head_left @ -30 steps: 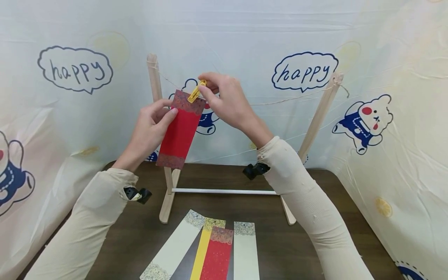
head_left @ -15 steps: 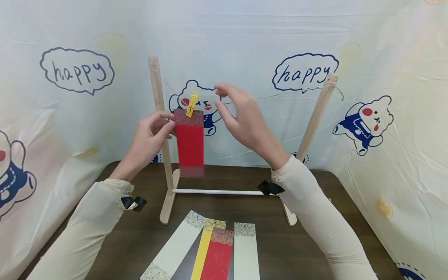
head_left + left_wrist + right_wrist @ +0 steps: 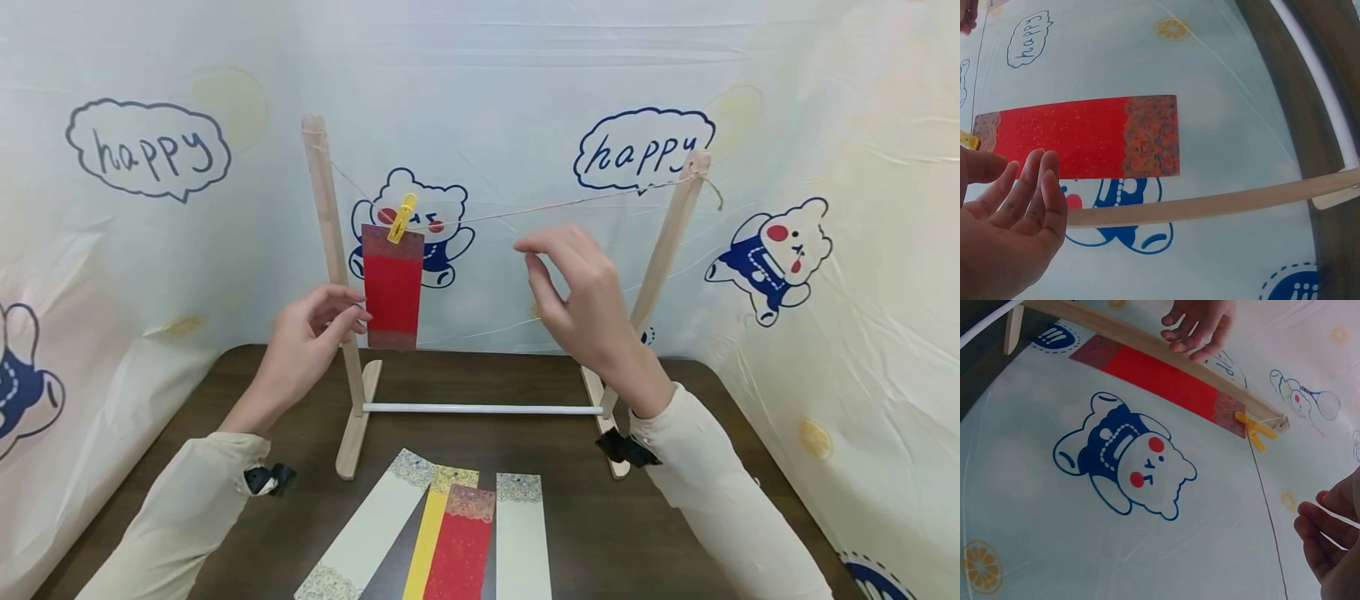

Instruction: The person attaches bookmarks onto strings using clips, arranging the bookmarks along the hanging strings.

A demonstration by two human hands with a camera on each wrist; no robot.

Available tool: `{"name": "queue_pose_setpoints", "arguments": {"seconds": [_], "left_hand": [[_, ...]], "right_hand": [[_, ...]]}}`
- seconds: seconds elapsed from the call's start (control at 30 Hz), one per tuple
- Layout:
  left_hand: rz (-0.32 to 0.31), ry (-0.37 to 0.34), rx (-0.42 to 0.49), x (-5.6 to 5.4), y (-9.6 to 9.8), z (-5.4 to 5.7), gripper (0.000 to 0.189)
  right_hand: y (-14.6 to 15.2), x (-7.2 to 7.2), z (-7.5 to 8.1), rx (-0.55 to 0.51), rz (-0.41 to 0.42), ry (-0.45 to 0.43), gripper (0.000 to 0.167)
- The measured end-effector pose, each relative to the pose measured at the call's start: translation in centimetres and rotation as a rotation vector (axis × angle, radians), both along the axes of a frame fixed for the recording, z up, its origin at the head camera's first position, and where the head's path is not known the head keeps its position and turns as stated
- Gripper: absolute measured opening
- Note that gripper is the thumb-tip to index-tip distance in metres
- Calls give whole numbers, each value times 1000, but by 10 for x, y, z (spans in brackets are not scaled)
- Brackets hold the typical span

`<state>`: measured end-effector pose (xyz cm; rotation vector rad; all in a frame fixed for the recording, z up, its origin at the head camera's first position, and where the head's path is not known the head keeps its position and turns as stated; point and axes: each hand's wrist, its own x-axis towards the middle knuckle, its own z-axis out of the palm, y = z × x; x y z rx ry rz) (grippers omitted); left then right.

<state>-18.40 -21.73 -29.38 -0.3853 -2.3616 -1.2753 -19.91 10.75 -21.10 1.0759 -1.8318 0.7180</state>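
Note:
A red card with patterned ends (image 3: 393,292) hangs from a thin string (image 3: 525,210), held there by a yellow clothespin (image 3: 402,218) at its top edge. Close by the card's left edge is my left hand (image 3: 303,346), its fingers loosely bent and nothing between them; the left wrist view shows the palm beside the card. My right hand (image 3: 588,304) is in the air to the right of the card, below the string, thumb and fingers apart and holding nothing. In the right wrist view the clothespin (image 3: 1255,430) grips both card and string.
The string runs between two wooden posts (image 3: 327,217) joined low down by a white rod (image 3: 480,409). On the dark table (image 3: 615,533) lie a red card (image 3: 465,546), a yellow card (image 3: 431,533) and two cream cards (image 3: 522,533). A printed curtain hangs behind.
My right hand has let go of the clothespin and moved right and down. My left hand has released the card and lowered slightly. The card now hangs straight from the string.

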Motion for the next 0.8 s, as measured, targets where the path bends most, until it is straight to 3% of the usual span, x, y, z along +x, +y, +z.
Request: {"name": "queue_pose_setpoints", "arguments": {"seconds": [0.6, 0.8], "left_hand": [[1, -4, -115, 25, 4, -28, 27], [-7, -36, -132, 32, 3, -37, 25]], "right_hand": [[35, 8, -39, 39, -49, -91, 14], [40, 11, -54, 51, -72, -132, 13]]}}
